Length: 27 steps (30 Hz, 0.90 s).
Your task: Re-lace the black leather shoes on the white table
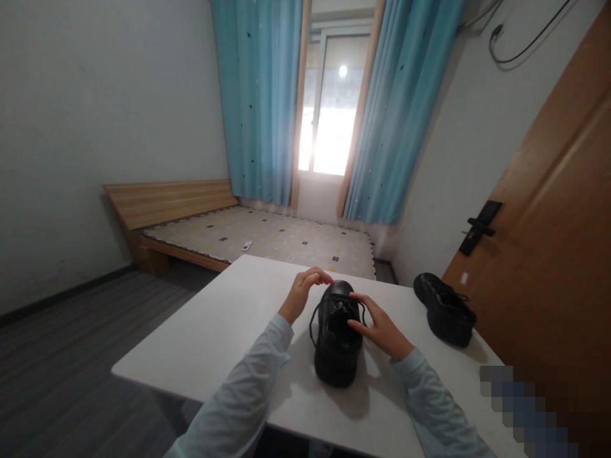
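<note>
While two black lace-up shoes sit on the white table (214,331), the left hand (300,294) and right hand (379,327) pinch the laces (334,307) of the centre shoe (337,340); the second shoe (445,308) lies right of centre, fingertips partly hidden.

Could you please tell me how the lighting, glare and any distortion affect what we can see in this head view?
In the head view, the window is blown out and casts haze over the curtains; the black shoe between the left hand and right hand loses detail; walls and door lean from wide-angle distortion; the lower right corner is pixelated.
</note>
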{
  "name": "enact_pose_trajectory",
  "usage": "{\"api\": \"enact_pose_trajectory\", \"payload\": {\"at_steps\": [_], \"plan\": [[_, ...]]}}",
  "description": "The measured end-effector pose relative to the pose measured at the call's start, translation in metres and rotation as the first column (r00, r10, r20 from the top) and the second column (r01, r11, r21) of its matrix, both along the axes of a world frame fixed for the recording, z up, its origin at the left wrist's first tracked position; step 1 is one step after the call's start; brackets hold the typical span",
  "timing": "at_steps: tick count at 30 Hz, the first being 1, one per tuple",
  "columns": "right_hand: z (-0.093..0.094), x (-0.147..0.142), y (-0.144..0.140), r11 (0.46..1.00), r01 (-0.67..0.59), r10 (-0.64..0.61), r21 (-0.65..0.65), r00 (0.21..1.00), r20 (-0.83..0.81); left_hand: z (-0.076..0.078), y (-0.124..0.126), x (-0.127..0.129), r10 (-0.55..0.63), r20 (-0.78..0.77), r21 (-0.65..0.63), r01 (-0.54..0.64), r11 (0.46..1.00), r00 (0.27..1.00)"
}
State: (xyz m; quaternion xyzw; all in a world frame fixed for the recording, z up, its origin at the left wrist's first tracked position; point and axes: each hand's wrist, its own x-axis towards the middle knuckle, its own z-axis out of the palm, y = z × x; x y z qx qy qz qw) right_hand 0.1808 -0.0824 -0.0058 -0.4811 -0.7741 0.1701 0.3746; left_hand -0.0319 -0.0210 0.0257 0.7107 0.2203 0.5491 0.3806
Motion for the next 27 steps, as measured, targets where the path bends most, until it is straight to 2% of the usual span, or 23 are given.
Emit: {"api": "enact_pose_trajectory", "payload": {"at_steps": [6, 10, 17, 22, 27], "plan": [[0.004, 0.000, 0.002, 0.995, 0.088, -0.085, 0.037, 0.994, -0.066, -0.003, 0.003, 0.008, 0.104, -0.144, -0.072, -0.115, 0.991, 0.984], [0.005, 0.001, 0.004, 0.989, 0.143, -0.139, 0.038, 0.986, -0.092, -0.010, 0.005, 0.014, 0.071, -0.295, -0.031, -0.084, 0.996, 0.953], [0.006, -0.001, 0.002, 0.980, 0.161, -0.179, -0.120, 0.971, -0.156, -0.014, 0.005, 0.013, 0.067, -0.486, 0.074, -0.036, 0.997, 0.871], [0.006, -0.004, 0.005, 0.978, 0.120, -0.162, -0.172, 0.954, -0.254, -0.013, 0.004, 0.012, 0.048, -0.527, 0.054, -0.023, 0.998, 0.849], [0.003, -0.005, 0.012, 0.975, 0.038, -0.128, -0.219, 0.902, -0.412, -0.016, 0.004, 0.012, -0.036, -0.574, 0.010, 0.051, 0.999, 0.818]]}}
